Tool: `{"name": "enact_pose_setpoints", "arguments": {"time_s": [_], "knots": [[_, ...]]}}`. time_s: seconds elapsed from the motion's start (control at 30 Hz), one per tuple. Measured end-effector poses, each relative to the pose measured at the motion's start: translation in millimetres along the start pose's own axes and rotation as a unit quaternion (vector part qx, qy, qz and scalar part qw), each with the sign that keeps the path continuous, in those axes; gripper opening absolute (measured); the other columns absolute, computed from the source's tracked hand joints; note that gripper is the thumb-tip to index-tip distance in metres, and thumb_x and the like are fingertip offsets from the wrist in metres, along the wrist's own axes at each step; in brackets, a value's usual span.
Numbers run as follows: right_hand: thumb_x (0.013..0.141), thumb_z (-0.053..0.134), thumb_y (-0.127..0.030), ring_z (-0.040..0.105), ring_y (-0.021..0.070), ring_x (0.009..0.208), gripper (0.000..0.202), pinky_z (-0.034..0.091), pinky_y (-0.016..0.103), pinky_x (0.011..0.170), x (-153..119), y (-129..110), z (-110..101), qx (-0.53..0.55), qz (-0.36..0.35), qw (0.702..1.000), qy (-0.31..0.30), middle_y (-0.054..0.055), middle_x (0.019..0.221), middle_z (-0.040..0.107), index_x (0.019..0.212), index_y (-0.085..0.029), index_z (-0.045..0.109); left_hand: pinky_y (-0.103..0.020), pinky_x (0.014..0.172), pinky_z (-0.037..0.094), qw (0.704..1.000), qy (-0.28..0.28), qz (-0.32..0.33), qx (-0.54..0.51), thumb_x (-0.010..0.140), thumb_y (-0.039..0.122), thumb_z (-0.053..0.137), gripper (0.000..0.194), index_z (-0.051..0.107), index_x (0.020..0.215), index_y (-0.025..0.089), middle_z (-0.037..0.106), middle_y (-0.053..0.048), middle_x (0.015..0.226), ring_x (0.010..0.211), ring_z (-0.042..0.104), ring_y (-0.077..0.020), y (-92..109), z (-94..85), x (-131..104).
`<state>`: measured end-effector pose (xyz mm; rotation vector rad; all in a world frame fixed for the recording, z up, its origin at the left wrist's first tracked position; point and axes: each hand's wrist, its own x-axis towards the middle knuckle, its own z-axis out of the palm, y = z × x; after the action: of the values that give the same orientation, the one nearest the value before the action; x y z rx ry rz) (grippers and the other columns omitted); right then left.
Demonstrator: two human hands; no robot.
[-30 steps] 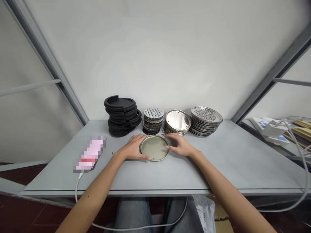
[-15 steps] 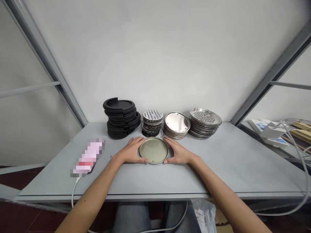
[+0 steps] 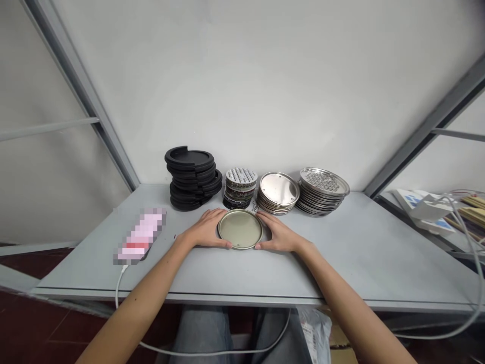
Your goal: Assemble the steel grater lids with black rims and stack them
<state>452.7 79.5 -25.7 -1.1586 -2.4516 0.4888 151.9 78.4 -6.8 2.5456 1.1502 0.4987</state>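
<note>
A round, shallow metal plate (image 3: 240, 230) with a raised rim lies on the grey table in front of me. My left hand (image 3: 208, 228) curves round its left edge, thumb at the front and fingers at the back. On the opposite side my right hand (image 3: 278, 232) hugs the rim in the same way. Just behind the plate stand a stack of small perforated grater discs (image 3: 241, 178) and a stack of shiny round metal plates (image 3: 279, 188). A small bent wire piece lies between these two stacks, near my right fingertips.
Black ring-shaped bases (image 3: 191, 169) are piled at the back left. Larger rimmed grater discs (image 3: 324, 183) are stacked at the back right. A phone (image 3: 142, 235) on a white cable lies at the left. Grey metal posts (image 3: 424, 126) frame the table (image 3: 379, 253).
The view has tilted slightly, so the table and stacks sit a little differently in frame. Both hands stay around the metal plate, with hardly any movement.
</note>
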Motion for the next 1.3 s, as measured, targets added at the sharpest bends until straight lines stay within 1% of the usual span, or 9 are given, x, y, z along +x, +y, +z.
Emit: {"name": "enact_pose_setpoints", "arguments": {"time_s": [0.23, 0.33, 0.47, 0.63, 0.83, 1.07, 1.13, 1.23, 1.3], "knots": [[0.066, 0.070, -0.069, 0.039, 0.0399, 0.136, 0.103, 0.033, 0.056, 0.111, 0.5, 1.8, -0.6, 0.000, -0.002, 1.000, 0.010, 0.024, 0.149, 0.038, 0.144, -0.010, 0.040, -0.049, 0.109, 0.033, 1.000, 0.002, 0.007, 0.001, 0.055, 0.071, 0.077, 0.106, 0.039, 0.142, 0.023, 0.047, -0.014, 0.141, 0.132, 0.041, -0.0363, -2.3, 0.4, 0.1], [0.074, 0.064, -0.067, 0.040, 0.0381, 0.136, 0.092, 0.034, 0.056, 0.111, 1.2, 0.8, -1.5, -0.003, -0.002, 1.000, 0.015, 0.023, 0.148, 0.040, 0.143, -0.011, 0.041, -0.050, 0.110, 0.032, 1.000, 0.000, 0.008, -0.006, 0.056, 0.070, 0.077, 0.106, 0.039, 0.143, 0.024, 0.046, -0.013, 0.143, 0.133, 0.040, -0.0364, -2.3, 0.5, -0.4], [0.084, 0.054, -0.063, 0.044, 0.0342, 0.134, 0.076, 0.036, 0.053, 0.111, 2.9, -0.5, -1.0, -0.003, 0.003, 1.000, 0.029, 0.021, 0.145, 0.044, 0.140, -0.013, 0.045, -0.049, 0.112, 0.030, 1.000, -0.006, -0.001, -0.010, 0.057, 0.070, 0.076, 0.110, 0.033, 0.147, 0.024, 0.042, -0.013, 0.147, 0.135, 0.037, -0.0363, -0.7, -0.4, -0.5], [0.096, 0.035, -0.055, 0.047, 0.0295, 0.132, 0.058, 0.037, 0.049, 0.112, 4.5, -1.9, -1.8, 0.011, 0.020, 0.999, 0.038, 0.017, 0.142, 0.049, 0.135, -0.016, 0.051, -0.050, 0.112, 0.030, 1.000, -0.006, -0.006, -0.008, 0.058, 0.071, 0.075, 0.109, 0.033, 0.147, 0.024, 0.041, -0.013, 0.147, 0.135, 0.037, -0.0368, -0.4, -0.1, 0.2], [0.097, 0.034, -0.052, 0.050, 0.0276, 0.128, 0.054, 0.038, 0.047, 0.111, 5.2, -4.0, -2.8, 0.027, 0.016, 0.998, 0.049, 0.015, 0.138, 0.053, 0.132, -0.016, 0.053, -0.051, 0.114, 0.027, 1.000, -0.011, -0.018, -0.003, 0.059, 0.070, 0.075, 0.107, 0.036, 0.146, 0.023, 0.040, -0.014, 0.148, 0.136, 0.035, -0.0368, -2.3, 2.8, 0.6], [0.097, 0.036, -0.051, 0.052, 0.0299, 0.126, 0.051, 0.039, 0.051, 0.109, 5.0, -1.3, -1.1, 0.049, 0.016, 0.996, 0.067, 0.015, 0.135, 0.056, 0.132, -0.018, 0.053, -0.050, 0.112, 0.032, 1.000, 0.002, -0.017, -0.004, 0.059, 0.069, 0.075, 0.107, 0.034, 0.148, 0.025, 0.042, -0.013, 0.148, 0.135, 0.039, -0.0363, 2.4, -1.3, -0.7], [0.097, 0.035, -0.051, 0.053, 0.0299, 0.125, 0.052, 0.040, 0.051, 0.108, 4.4, 0.0, -1.2, 0.058, 0.026, 0.996, 0.070, 0.015, 0.135, 0.056, 0.133, -0.018, 0.052, -0.049, 0.111, 0.033, 0.999, 0.009, -0.035, -0.007, 0.068, 0.068, 0.070, 0.100, 0.031, 0.149, 0.024, 0.040, -0.013, 0.150, 0.136, 0.039, -0.0351, 0.3, -2.3, -2.1], [0.097, 0.036, -0.050, 0.053, 0.0293, 0.124, 0.051, 0.040, 0.050, 0.107, 3.5, 0.4, -2.5, 0.064, 0.029, 0.995, 0.069, 0.015, 0.135, 0.056, 0.133, -0.018, 0.051, -0.045, 0.112, 0.033, 0.997, 0.030, -0.070, -0.016, 0.090, 0.061, 0.048, 0.072, 0.032, 0.149, 0.022, 0.040, -0.012, 0.150, 0.136, 0.041, -0.0300, -3.3, -2.2, -3.1], [0.096, 0.040, -0.049, 0.055, 0.0292, 0.122, 0.049, 0.042, 0.048, 0.106, 3.2, -0.2, -3.5, 0.065, 0.018, 0.996, 0.062, 0.015, 0.133, 0.057, 0.131, -0.017, 0.053, -0.044, 0.112, 0.034, 0.996, 0.039, -0.085, -0.013, 0.094, 0.058, 0.042, 0.064, 0.036, 0.146, 0.022, 0.044, -0.011, 0.148, 0.134, 0.043, -0.0287, -3.2, -1.2, -2.5]]}}
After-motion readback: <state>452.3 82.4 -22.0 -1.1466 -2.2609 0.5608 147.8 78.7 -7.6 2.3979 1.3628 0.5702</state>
